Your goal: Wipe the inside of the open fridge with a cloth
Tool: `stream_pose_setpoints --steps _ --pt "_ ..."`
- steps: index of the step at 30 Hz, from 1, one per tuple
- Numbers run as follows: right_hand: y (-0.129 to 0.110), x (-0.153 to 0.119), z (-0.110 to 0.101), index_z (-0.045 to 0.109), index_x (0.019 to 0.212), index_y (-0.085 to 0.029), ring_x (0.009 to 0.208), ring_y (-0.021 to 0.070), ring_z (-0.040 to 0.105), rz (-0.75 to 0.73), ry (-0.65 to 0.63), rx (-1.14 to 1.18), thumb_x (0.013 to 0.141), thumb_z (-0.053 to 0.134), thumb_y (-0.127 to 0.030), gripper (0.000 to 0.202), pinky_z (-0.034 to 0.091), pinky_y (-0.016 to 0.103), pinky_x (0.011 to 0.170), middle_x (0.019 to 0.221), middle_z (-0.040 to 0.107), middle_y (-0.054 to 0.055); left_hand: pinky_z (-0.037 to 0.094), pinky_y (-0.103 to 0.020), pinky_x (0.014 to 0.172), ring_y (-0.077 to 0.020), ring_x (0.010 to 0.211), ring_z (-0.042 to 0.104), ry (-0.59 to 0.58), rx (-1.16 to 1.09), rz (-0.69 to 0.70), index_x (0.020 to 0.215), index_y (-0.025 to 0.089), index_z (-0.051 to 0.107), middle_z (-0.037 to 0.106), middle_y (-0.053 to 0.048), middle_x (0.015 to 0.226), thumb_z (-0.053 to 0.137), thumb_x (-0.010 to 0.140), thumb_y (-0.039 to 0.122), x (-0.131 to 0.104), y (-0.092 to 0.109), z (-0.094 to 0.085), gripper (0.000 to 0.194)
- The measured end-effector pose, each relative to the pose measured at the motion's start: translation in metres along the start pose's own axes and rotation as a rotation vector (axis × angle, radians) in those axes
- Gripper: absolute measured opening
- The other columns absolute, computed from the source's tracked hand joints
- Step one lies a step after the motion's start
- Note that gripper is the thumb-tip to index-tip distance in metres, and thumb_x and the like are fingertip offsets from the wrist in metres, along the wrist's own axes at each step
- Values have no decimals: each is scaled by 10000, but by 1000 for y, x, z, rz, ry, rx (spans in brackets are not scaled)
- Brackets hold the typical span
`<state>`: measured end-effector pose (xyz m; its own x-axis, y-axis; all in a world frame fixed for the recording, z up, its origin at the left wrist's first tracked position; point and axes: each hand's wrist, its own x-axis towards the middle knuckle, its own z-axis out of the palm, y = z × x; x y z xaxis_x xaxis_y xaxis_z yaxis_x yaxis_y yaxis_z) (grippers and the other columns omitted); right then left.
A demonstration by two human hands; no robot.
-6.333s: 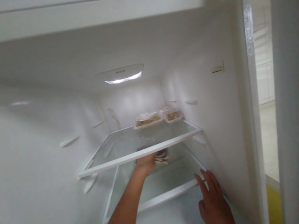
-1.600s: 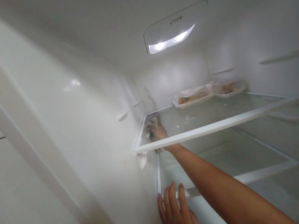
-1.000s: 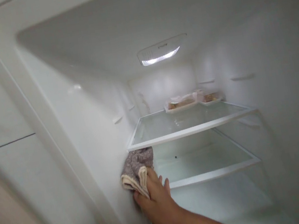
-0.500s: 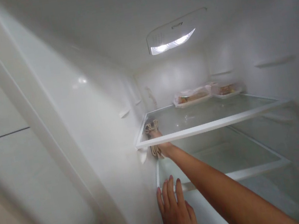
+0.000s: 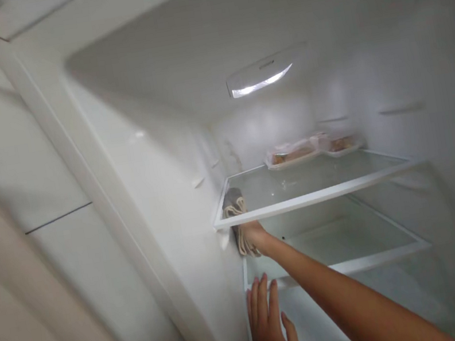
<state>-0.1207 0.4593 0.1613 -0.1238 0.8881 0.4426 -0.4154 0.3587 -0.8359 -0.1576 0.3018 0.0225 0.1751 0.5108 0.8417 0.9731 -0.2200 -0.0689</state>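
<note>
My right hand (image 5: 254,234) reaches in under the upper glass shelf (image 5: 294,203) of a fridge. It holds a folded grey cloth with pale edges (image 5: 246,242) against the left inner wall; part of the cloth shows through the glass, and the fingers are mostly hidden behind it. Below, my left hand (image 5: 270,323) is raised with its fingers stretched out, its fingertips at the front left corner of the lower shelf (image 5: 382,258). Nothing is held in it.
Two wrapped food trays (image 5: 292,154) (image 5: 340,144) stand at the back of the upper shelf. A lit lamp (image 5: 263,82) is on the fridge ceiling. The fridge's left wall (image 5: 146,207) runs alongside both hands.
The view has shifted, showing more of the fridge's top edge. My right hand and the cloth sit slightly lower and nearer, with more of the cloth visible. My left hand stays by the lower shelf.
</note>
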Motion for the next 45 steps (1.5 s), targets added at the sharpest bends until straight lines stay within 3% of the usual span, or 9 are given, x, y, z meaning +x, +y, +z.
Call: stream_pose_setpoints --steps 7,15,19,25,29,33,37,40,45 --pt "-30 -76 10 672 1168 -228 1266 248 556 -8 -58 -38 753 611 -326 430 333 438 1175 1294 667 54 597 -276 885 -152 1036 710 148 -114 116 989 210 675 775 -46 1035 451 840 27 13 2 -65 326" --pt "-50 -157 21 579 1280 -224 1309 222 511 32 -108 78 759 598 -254 523 292 391 1208 1339 615 53 561 -224 795 -126 822 681 263 -183 140 786 215 628 697 -23 813 470 855 37 51 -3 -129 247" --pt "-96 -161 35 598 1263 -234 1303 226 520 43 -137 132 769 597 -250 494 338 399 1190 1342 607 46 557 -265 802 -154 864 663 358 -87 50 899 195 616 664 -51 892 461 874 84 55 -7 -126 193" --pt "-150 -110 55 590 1326 -222 1441 229 373 -228 -227 -89 789 571 -221 538 226 405 1251 1478 493 55 558 -356 873 -244 1054 651 384 48 -94 1197 96 553 668 -154 1084 479 903 181 60 -1 -113 315" --pt "-135 -106 40 482 1447 -182 1483 237 322 -325 -273 -276 731 543 -135 720 194 435 1258 1577 385 110 580 -325 806 -228 992 683 324 59 -61 1092 130 603 687 -133 1045 477 911 192 55 3 -107 229" --pt "-94 -130 8 578 1363 -227 1459 235 371 -320 -373 -256 635 539 -95 741 234 423 1241 1555 434 83 577 -259 749 -171 869 708 335 -14 28 911 201 659 716 -61 954 492 902 157 51 4 -108 173" --pt "-54 -138 -10 708 981 -211 1096 260 653 88 -210 158 708 564 -295 319 472 454 1053 1053 736 69 564 -201 674 -126 750 692 204 -210 -24 748 228 657 702 -2 787 481 900 134 61 14 -114 251" --pt "-45 -125 -9 660 818 -204 832 291 701 545 -59 603 745 510 -524 360 571 482 820 717 707 76 572 -198 708 -121 761 694 149 -287 -28 731 226 657 703 -2 780 471 898 123 73 18 -117 270" --pt "-71 -85 6 672 881 -212 849 301 718 563 53 890 759 494 -549 399 576 504 795 731 729 84 562 -199 734 -113 774 686 133 -282 57 763 225 658 703 7 775 452 884 70 95 8 -118 285"
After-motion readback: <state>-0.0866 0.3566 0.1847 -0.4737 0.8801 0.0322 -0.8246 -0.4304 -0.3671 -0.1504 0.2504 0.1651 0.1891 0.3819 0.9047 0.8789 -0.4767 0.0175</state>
